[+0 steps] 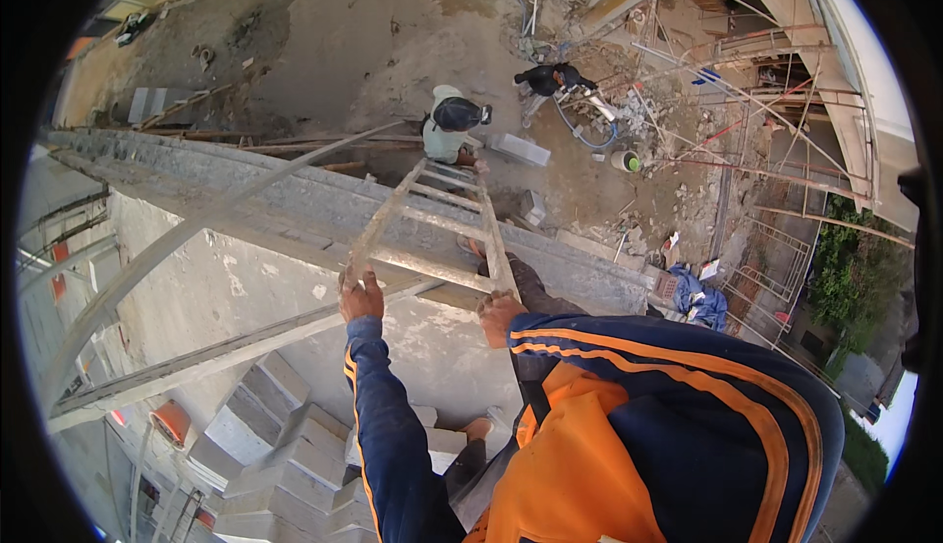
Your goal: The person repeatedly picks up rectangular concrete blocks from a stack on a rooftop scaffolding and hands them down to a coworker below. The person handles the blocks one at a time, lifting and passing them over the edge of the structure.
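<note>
Left hand (pixel 361 299) and right hand (pixel 499 319), both mine, grasp the ladder (pixel 432 268), each with its fingers curled over one side rail. The ladder extends in front of my body: its rails run away from me over the concrete ledge (pixel 295 204), and the far end appears near a person (pixel 444 145) in a pale shirt below, whose contact with it I cannot make out. My sleeves hide whether the rails continue toward me.

Handling, as I judge it: the straight rails and rungs suggest a stiff, sturdy frame, fairly heavy and made awkward by its length; I cannot tell wood from metal. Its pale, blotchy surface looks gritty rather than slick, though loose dust could let a palm slide. Best purchase is on the two side rails, one per hand, since this spread resists twisting; a single rung gives poorer control of tilt.

At lower left, pale blocks (pixel 265 415) stand stacked, and a diagonal beam (pixel 246 351) passes beneath my left wrist.
</note>
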Demonstrator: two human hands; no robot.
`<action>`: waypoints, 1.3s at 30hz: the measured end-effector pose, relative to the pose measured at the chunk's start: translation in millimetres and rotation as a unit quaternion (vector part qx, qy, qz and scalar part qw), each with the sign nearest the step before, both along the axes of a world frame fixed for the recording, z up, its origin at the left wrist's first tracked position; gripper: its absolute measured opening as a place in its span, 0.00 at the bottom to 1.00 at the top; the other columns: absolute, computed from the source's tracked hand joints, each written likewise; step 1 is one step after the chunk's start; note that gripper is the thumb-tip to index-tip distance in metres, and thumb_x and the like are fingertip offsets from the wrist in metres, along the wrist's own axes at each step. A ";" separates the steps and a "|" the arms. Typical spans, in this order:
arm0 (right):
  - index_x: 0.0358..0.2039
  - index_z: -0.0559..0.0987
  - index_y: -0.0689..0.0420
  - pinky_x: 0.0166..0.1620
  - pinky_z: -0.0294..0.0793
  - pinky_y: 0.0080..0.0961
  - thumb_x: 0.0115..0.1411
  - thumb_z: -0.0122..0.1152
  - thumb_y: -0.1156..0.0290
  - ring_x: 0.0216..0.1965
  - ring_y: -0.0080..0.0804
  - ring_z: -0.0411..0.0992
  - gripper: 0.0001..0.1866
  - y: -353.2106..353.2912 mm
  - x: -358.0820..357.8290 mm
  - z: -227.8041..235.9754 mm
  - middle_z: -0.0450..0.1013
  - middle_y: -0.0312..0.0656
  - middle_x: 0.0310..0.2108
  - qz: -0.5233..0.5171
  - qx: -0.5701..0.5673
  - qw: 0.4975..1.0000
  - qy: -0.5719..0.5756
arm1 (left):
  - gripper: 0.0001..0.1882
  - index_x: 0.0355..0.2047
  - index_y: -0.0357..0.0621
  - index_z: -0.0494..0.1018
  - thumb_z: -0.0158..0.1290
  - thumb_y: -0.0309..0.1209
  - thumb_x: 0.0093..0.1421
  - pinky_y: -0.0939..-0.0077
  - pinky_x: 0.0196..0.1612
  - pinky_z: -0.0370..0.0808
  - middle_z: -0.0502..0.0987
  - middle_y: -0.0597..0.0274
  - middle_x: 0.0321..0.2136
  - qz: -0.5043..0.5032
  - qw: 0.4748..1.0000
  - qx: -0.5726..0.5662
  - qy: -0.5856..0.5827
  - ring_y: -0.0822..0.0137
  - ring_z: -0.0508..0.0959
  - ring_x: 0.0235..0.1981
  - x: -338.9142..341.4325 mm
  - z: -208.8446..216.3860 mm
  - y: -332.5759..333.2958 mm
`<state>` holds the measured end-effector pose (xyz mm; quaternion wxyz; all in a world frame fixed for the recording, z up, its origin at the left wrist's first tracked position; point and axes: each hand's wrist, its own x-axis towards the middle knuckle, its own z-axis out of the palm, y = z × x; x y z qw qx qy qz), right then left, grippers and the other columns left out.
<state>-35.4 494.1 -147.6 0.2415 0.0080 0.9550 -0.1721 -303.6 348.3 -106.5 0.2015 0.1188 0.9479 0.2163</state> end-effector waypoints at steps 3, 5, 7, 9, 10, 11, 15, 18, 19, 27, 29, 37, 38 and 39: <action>0.38 0.80 0.62 0.36 0.70 0.44 0.49 0.58 0.65 0.39 0.40 0.73 0.18 5.6 -2.0 7.8 0.75 0.44 0.32 0.016 -0.016 1.000 0.008 | 0.24 0.59 0.50 0.69 0.53 0.40 0.63 0.56 0.54 0.70 0.74 0.45 0.52 -0.006 1.000 0.017 -0.001 0.43 0.73 0.53 -1.1 3.4 0.3; 0.38 0.80 0.62 0.36 0.71 0.43 0.49 0.58 0.65 0.39 0.41 0.73 0.18 7.8 -5.8 15.1 0.76 0.44 0.32 0.014 0.000 1.000 0.004 | 0.25 0.60 0.51 0.68 0.54 0.39 0.62 0.56 0.54 0.70 0.73 0.44 0.52 -0.008 1.000 0.026 0.003 0.44 0.73 0.54 -0.9 4.3 0.7; 0.37 0.80 0.63 0.36 0.71 0.42 0.48 0.59 0.65 0.39 0.41 0.73 0.18 9.1 -8.9 20.7 0.76 0.45 0.32 0.006 0.003 1.000 0.016 | 0.25 0.59 0.50 0.69 0.54 0.40 0.62 0.57 0.54 0.70 0.74 0.44 0.52 -0.003 1.000 0.022 -0.014 0.43 0.73 0.53 -1.1 3.0 -0.5; 0.37 0.80 0.63 0.36 0.71 0.42 0.47 0.59 0.64 0.39 0.41 0.73 0.19 9.9 -9.9 23.6 0.76 0.45 0.33 0.011 0.000 1.000 -0.010 | 0.25 0.59 0.49 0.69 0.54 0.40 0.62 0.57 0.54 0.70 0.74 0.44 0.52 -0.007 0.999 0.028 -0.019 0.44 0.73 0.53 -2.8 0.3 -2.8; 0.37 0.80 0.63 0.37 0.71 0.42 0.47 0.60 0.64 0.40 0.41 0.73 0.19 10.0 -9.7 24.2 0.76 0.45 0.33 0.012 0.000 1.000 -0.009 | 0.25 0.58 0.49 0.69 0.55 0.41 0.61 0.57 0.54 0.70 0.74 0.44 0.52 -0.010 0.999 0.032 -0.019 0.44 0.73 0.53 -4.4 -0.9 -4.3; 0.37 0.80 0.63 0.37 0.71 0.42 0.46 0.60 0.64 0.40 0.42 0.73 0.19 9.5 -10.2 24.1 0.76 0.46 0.33 0.010 -0.009 1.000 -0.012 | 0.25 0.58 0.48 0.70 0.55 0.41 0.61 0.57 0.54 0.70 0.74 0.44 0.52 -0.013 0.999 0.045 -0.015 0.44 0.73 0.53 -5.7 -1.4 -5.9; 0.36 0.79 0.62 0.40 0.71 0.43 0.45 0.60 0.64 0.41 0.43 0.72 0.18 12.0 -12.5 25.8 0.76 0.47 0.34 -0.015 -0.020 1.000 -0.011 | 0.29 0.58 0.47 0.68 0.59 0.40 0.58 0.58 0.55 0.70 0.74 0.44 0.52 -0.038 0.997 0.059 -0.026 0.45 0.73 0.54 -6.7 4.7 -7.6; 0.38 0.78 0.61 0.45 0.71 0.41 0.46 0.59 0.63 0.43 0.43 0.72 0.20 14.6 -20.3 32.2 0.75 0.48 0.38 -0.007 -0.043 0.994 -0.097 | 0.34 0.62 0.49 0.65 0.62 0.34 0.55 0.59 0.60 0.67 0.69 0.45 0.58 -0.043 0.991 0.121 0.047 0.47 0.67 0.60 2.7 21.2 -9.1; 0.39 0.77 0.62 0.45 0.71 0.41 0.47 0.59 0.63 0.44 0.44 0.72 0.20 17.5 -21.7 35.5 0.75 0.49 0.39 0.003 -0.059 0.993 -0.104 | 0.35 0.63 0.50 0.64 0.62 0.31 0.54 0.59 0.61 0.66 0.67 0.47 0.60 -0.033 0.988 0.135 0.072 0.49 0.65 0.62 9.9 28.3 -11.4; 0.38 0.76 0.62 0.49 0.73 0.41 0.46 0.58 0.64 0.47 0.48 0.73 0.20 9.2 -37.1 56.6 0.75 0.51 0.40 -0.005 -0.012 0.996 -0.086 | 0.31 0.62 0.50 0.65 0.56 0.45 0.60 0.59 0.61 0.66 0.69 0.51 0.59 0.038 0.987 0.004 -0.155 0.50 0.68 0.61 84.4 85.9 -91.3; 0.41 0.76 0.62 0.50 0.74 0.40 0.47 0.58 0.64 0.48 0.48 0.73 0.21 7.2 -39.7 60.2 0.76 0.51 0.41 0.008 -0.004 0.992 -0.128 | 0.31 0.61 0.52 0.67 0.54 0.48 0.60 0.55 0.61 0.66 0.69 0.55 0.60 -0.008 0.979 -0.031 -0.200 0.51 0.70 0.59 95.3 88.4 -112.8; 0.48 0.77 0.63 0.51 0.74 0.40 0.44 0.62 0.56 0.48 0.49 0.74 0.31 -3.0 -39.8 58.6 0.75 0.51 0.46 0.030 0.059 0.993 -0.093 | 0.32 0.60 0.52 0.68 0.57 0.47 0.55 0.54 0.60 0.65 0.70 0.52 0.58 -0.075 0.968 -0.006 -0.239 0.50 0.69 0.59 77.0 57.2 -137.0; 0.46 0.78 0.63 0.50 0.75 0.40 0.45 0.61 0.56 0.47 0.49 0.74 0.30 -4.0 -38.8 57.9 0.76 0.51 0.45 0.026 0.070 0.993 -0.094 | 0.33 0.60 0.53 0.68 0.58 0.47 0.55 0.54 0.60 0.65 0.69 0.52 0.58 -0.103 0.956 -0.039 -0.272 0.50 0.69 0.59 66.4 53.0 -132.6; 0.44 0.78 0.63 0.48 0.75 0.41 0.45 0.61 0.56 0.47 0.49 0.74 0.29 -5.1 -39.3 56.2 0.76 0.51 0.44 0.019 0.067 0.991 -0.115 | 0.34 0.60 0.54 0.67 0.59 0.47 0.54 0.54 0.60 0.65 0.69 0.52 0.58 -0.128 0.945 -0.062 -0.294 0.50 0.69 0.59 60.5 52.0 -134.6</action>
